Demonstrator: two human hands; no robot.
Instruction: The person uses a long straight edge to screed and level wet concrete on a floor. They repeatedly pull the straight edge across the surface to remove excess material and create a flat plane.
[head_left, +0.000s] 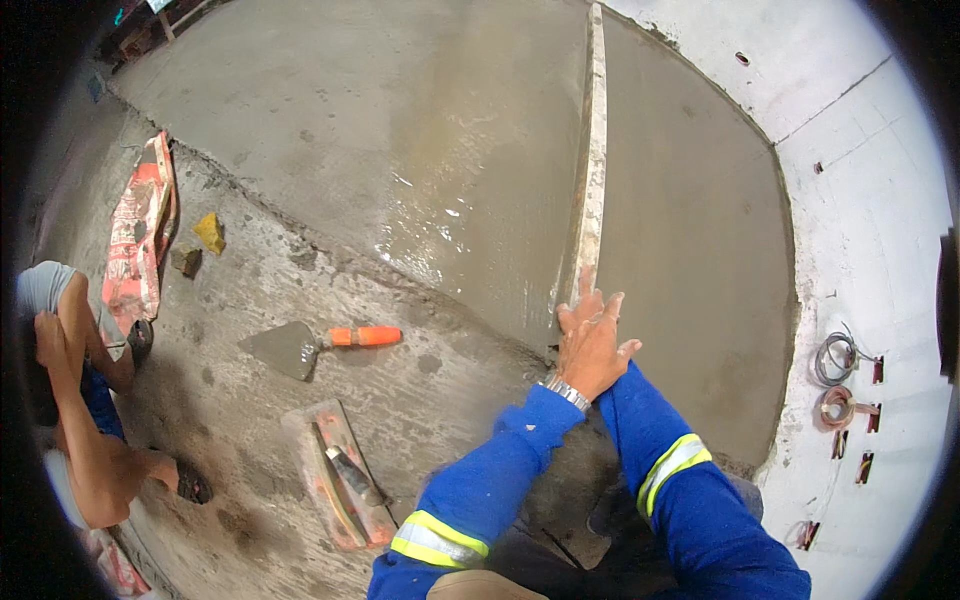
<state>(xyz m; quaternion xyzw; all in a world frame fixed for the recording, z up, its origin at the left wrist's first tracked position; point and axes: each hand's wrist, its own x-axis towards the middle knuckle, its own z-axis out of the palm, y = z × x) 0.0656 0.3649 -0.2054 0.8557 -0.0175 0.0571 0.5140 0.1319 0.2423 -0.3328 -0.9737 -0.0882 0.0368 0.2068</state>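
A long pale straightedge [595, 150] lies across wet grey screed [470, 110], its near end under my overlapping hands. My left hand [585, 355], with a metal watch at the wrist, is on top, its fingers apart and resting over that end. My right hand [595, 315] is mostly hidden beneath it at the bar; I cannot make out its grip. Left of them, on rough floor, a trowel [285, 345] with an orange handle lies flat. Nearer me is a plastering float [345, 470] with a smaller handled tool on it.
Another person [90, 400] crouches at the left edge. A crumpled red-and-white sack [135, 240], a yellow lump [208, 232] and a darker lump [185, 262] lie nearby. A white wall [850, 180] curves along the right, with coiled cables [838, 405] at openings.
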